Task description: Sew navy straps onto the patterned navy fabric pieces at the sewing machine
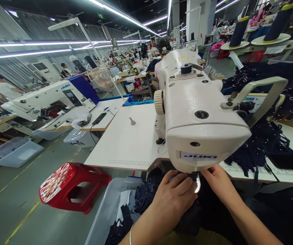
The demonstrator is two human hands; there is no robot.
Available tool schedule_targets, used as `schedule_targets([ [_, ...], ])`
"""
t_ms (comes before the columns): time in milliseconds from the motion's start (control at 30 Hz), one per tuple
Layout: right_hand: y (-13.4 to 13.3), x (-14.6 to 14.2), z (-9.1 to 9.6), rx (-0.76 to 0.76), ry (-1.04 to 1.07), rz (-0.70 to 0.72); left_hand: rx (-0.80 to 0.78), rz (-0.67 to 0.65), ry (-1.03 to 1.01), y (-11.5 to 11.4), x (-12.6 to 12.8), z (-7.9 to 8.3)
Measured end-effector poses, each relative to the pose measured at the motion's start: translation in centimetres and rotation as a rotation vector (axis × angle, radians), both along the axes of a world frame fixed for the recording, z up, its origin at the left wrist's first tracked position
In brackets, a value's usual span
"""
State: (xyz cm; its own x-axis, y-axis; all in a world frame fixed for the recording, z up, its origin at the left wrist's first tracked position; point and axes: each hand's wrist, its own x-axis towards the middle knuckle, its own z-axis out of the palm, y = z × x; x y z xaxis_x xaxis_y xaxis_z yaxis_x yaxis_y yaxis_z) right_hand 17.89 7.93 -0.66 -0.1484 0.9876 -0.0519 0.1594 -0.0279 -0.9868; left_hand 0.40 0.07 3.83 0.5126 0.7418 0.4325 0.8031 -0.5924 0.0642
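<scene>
Head view: looks mid-piece. Dark fabric (191, 217) sits under the sewing machine (207, 102), lower centre. Left hand (175, 192) holds it, fingers curled; right hand (218, 178) partly hidden, can't tell grip. Strap pile (253, 139) right, bin (103, 207) lower left; which is finished, unclear.

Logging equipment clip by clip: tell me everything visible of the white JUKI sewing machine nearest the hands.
The sewing machine, set at a white tabletop, has a rounded, glossy white shell, seemingly painted metal, with blue JUKI lettering on its camera-facing end. A ribbed cream knob is on the picture's left side, a pale bent lever juts out right, and a dark bobbin sits on top. The left hand and right hand are below its head; whether they touch it is unclear.
</scene>
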Motion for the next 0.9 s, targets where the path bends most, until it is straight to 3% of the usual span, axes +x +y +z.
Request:
schedule_targets([
  [100,0.9,-0.1,0.4,0.095,-0.131,-0.007,0.047,0.055,-0.014,-0.3,0.4,-0.4],
  [400,3.1,-0.5,-1.0,0.229,-0.15,0.023,0.117,0.2,0.003,-0.6,1.8,-1.5],
  [900,3.8,-0.8,-1.9,0.347,-0.245,0.017,0.113,0.223,0.011,-0.4,2.1,-1.9],
])
